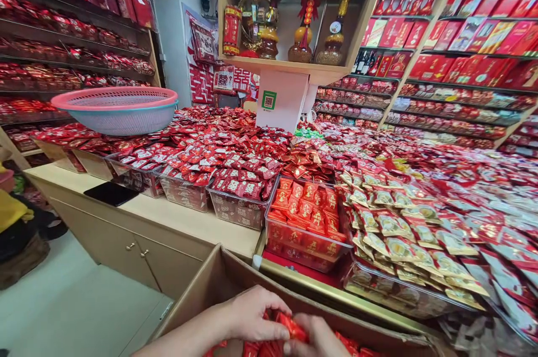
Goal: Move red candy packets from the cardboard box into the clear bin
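Where a carton [239, 277] gapes (beside the counter [202, 225]), left hand [252, 312] and right hand [319, 337] pinch a red packet [290, 326].

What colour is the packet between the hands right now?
The packet is bright red; it shows best in the head view, the only one here.

Fingers [271, 330] partly hide 1 red packet [293, 328]; bottom edge crops box [205, 284].

Above the near carton [204, 292] there is room upward, while its far wall [239, 276] and the filled tub [302, 249] behind block low passage.
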Tool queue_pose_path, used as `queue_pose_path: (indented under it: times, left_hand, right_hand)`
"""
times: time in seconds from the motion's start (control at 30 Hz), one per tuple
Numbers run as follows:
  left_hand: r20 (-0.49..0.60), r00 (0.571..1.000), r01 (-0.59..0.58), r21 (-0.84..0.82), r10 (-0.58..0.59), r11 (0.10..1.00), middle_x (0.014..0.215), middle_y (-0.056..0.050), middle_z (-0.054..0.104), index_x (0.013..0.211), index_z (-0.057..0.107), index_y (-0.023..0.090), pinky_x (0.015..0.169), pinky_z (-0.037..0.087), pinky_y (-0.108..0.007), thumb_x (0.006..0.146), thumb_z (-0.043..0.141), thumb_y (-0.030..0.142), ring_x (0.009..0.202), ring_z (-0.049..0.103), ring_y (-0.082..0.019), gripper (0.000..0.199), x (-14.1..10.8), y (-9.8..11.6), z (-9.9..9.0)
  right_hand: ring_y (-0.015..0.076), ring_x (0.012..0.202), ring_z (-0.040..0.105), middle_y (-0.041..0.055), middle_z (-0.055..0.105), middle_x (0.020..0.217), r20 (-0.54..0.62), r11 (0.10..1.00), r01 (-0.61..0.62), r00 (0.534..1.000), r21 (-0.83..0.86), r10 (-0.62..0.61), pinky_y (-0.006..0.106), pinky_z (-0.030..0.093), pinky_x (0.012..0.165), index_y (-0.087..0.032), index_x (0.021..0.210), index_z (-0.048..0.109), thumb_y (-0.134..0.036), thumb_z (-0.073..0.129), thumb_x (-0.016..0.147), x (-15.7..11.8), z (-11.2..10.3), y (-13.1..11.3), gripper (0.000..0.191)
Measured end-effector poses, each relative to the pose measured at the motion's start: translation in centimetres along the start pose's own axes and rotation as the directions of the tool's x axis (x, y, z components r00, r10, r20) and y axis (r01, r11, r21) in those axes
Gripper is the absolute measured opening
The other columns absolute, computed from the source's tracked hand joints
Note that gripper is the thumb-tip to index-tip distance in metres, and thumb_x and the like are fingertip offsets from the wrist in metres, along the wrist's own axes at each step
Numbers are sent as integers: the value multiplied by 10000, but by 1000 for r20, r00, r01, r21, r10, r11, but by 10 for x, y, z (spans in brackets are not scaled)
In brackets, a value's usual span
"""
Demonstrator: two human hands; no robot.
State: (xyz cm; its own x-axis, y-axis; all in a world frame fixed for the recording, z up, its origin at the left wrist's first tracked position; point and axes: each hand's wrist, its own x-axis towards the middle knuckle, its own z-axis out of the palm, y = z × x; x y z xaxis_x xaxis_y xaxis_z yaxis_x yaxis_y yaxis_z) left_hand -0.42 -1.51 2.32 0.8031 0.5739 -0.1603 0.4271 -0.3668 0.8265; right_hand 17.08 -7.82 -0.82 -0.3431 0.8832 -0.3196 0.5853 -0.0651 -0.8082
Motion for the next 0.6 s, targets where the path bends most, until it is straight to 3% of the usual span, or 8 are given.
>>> queue_pose_path:
  times: [0.1, 0.17, 0.33, 0.4, 0.5, 0.6]
  left_hand:
    - [-130, 992, -23, -147, 3, 989, 805, -4, 653, 910, 652, 194, 624, 402, -203, 727, 528, 318, 686, 547, -127, 253, 5, 21, -4]
    - [-183, 981, 3, -287, -58, 958, 696, -5, 632, 900, 652, 159, 554, 386, -197, 727, 529, 335, 575, 502, -98, 276, 11, 34, -8]
    - [-236, 962, -1, -507, -138, 862, 509, 24, 513, 855, 644, 107, 418, 339, -177, 722, 528, 418, 422, 393, -59, 357, 23, 51, -9]
    - [-290, 948, -43, -527, -132, 849, 538, 14, 532, 861, 639, 105, 406, 339, -172, 723, 530, 436, 426, 398, -56, 375, 26, 49, -5]
    - [-350, 922, -83, -593, -164, 801, 592, 2, 564, 944, 607, 106, 396, 342, -164, 744, 506, 454, 427, 421, -52, 414, 29, 42, 2]
    - [-278, 953, -113, -703, -124, 702, 697, -28, 618, 1028, 548, 121, 484, 421, -187, 748, 531, 417, 549, 553, -97, 408, 28, 39, 5]
  right_hand:
    - [101, 489, 511, -29, 548, 580, -150, 917, 76, 989, 391, -18, 207, 374, 453, -154, 782, 493, -423, 570, 708, -11, -15, -12, 289]
    - [78, 473, 498, -25, 560, 582, -217, 853, 146, 975, 501, -40, 188, 353, 445, -155, 757, 483, -449, 522, 746, -20, -25, -24, 297]
    - [92, 439, 527, 5, 607, 573, -206, 646, 114, 976, 755, 68, 185, 344, 412, -152, 740, 518, -486, 452, 779, -31, -42, -47, 342]
    - [97, 439, 533, 15, 612, 572, -222, 574, 124, 969, 809, 104, 186, 354, 412, -146, 735, 534, -480, 453, 780, -31, -44, -49, 347]
    - [93, 438, 531, 16, 628, 604, -273, 552, 150, 951, 820, 146, 178, 354, 400, -155, 726, 545, -483, 485, 760, -27, -41, -44, 335]
    - [93, 448, 536, 14, 637, 645, -315, 558, 171, 933, 812, 174, 168, 336, 374, -164, 706, 549, -507, 496, 739, -21, -35, -35, 349]
